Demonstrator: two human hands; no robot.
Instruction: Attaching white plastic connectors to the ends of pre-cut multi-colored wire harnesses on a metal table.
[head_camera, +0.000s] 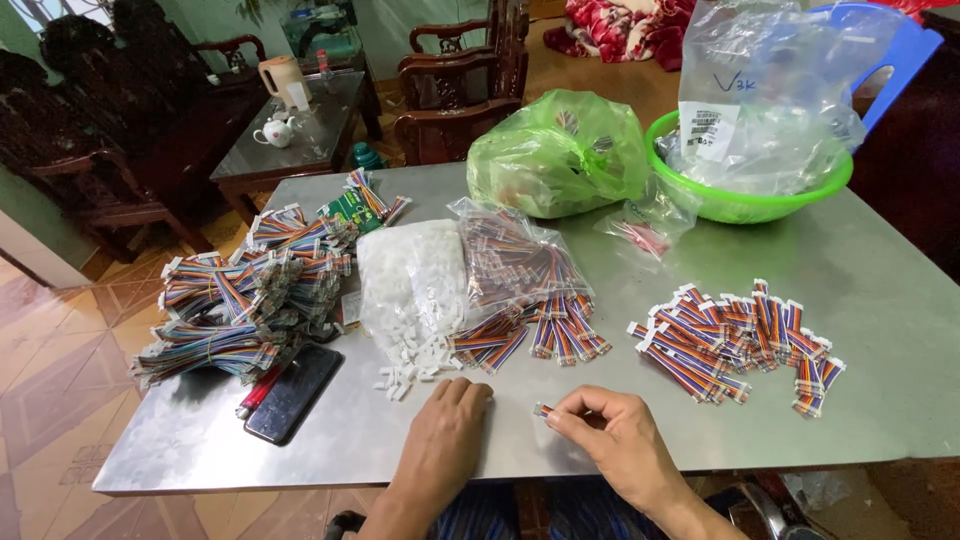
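Ribbon cable (545, 411), light, limp and likely best gripped at its connector end, sits near the table's (880, 300) front edge, pinched in the right hand (615, 440); left hand (448, 432) rests curled, empty, alongside.

Bare table (880, 300) along the near edge and right side; wire piles (240, 300), bags (470, 280) and basin (750, 200) block the middle and far edge.

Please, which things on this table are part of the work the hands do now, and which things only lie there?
In use: right hand pinching a small cable piece; left hand flat on the table; white connectors; loose cables; bagged cables.

Lying about: phone, red pen, green bag, green basin.
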